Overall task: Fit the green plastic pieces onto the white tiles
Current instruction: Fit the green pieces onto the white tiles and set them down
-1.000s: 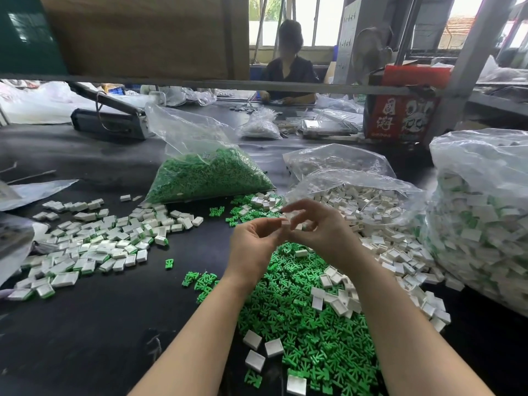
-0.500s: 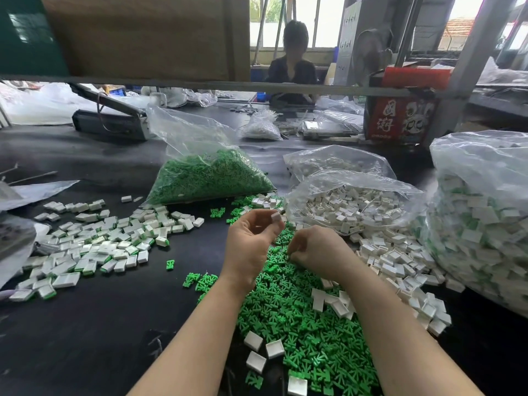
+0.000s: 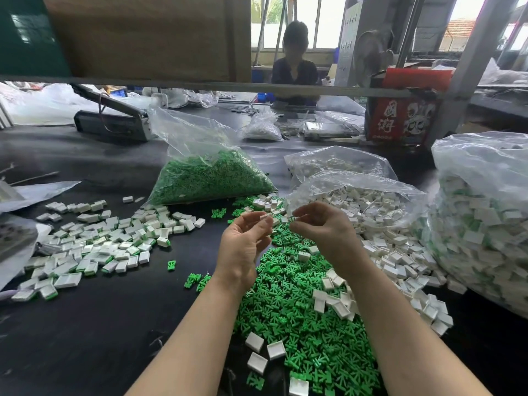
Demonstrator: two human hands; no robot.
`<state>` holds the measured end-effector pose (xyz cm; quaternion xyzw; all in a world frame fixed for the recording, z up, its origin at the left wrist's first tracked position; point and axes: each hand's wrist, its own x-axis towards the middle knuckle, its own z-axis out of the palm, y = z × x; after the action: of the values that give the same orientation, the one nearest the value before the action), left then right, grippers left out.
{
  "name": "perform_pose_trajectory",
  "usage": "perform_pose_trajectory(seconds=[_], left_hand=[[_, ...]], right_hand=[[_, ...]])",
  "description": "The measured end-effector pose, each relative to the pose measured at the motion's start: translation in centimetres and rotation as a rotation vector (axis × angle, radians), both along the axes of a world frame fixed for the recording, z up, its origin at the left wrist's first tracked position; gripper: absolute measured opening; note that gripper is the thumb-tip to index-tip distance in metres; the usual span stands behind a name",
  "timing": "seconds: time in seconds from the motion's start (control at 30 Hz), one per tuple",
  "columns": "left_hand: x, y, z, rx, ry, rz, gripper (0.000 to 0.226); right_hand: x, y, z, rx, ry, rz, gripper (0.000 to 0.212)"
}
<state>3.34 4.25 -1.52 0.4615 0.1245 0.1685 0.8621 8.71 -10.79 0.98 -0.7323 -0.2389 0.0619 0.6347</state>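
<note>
Left hand [image 3: 243,247] fingertips pinch white tile [image 3: 264,216] near right hand [image 3: 323,230].

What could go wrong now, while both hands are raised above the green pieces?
The tile in the left hand is held only at the fingertips; it might slip into the green pile below. The right hand seems to hold nothing clear. Finished tiles and loose white tiles lie close by, so they could mix.

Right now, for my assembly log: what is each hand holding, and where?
The left hand pinches a small white plastic tile at its fingertips. The right hand: cannot tell.
</note>
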Motion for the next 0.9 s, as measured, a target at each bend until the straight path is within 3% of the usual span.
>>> perform_pose_trajectory(seconds=[0.17,0.43,0.7,0.9], left_hand=[[-0.06,-0.09,0.14,-0.023,-0.028,-0.041,0.03],[-0.23,-0.17,0.22,-0.065,-0.056,-0.095,0.032],[-0.29,-0.08,0.16,-0.029,-0.084,-0.124,0.032],[-0.41,-0.09,0.14,0.013,-0.09,-0.138,0.03]], right_hand=[[-0.31,-0.05,0.45,0.14,0.055,0.027,0.017],[-0.36,0.23,0.47,0.174,0.03,0.041,0.02],[-0.67,0.38,0.63,0.136,-0.03,0.035,0.018],[-0.96,0.81,0.91,-0.035,-0.111,0.062,0.021]])
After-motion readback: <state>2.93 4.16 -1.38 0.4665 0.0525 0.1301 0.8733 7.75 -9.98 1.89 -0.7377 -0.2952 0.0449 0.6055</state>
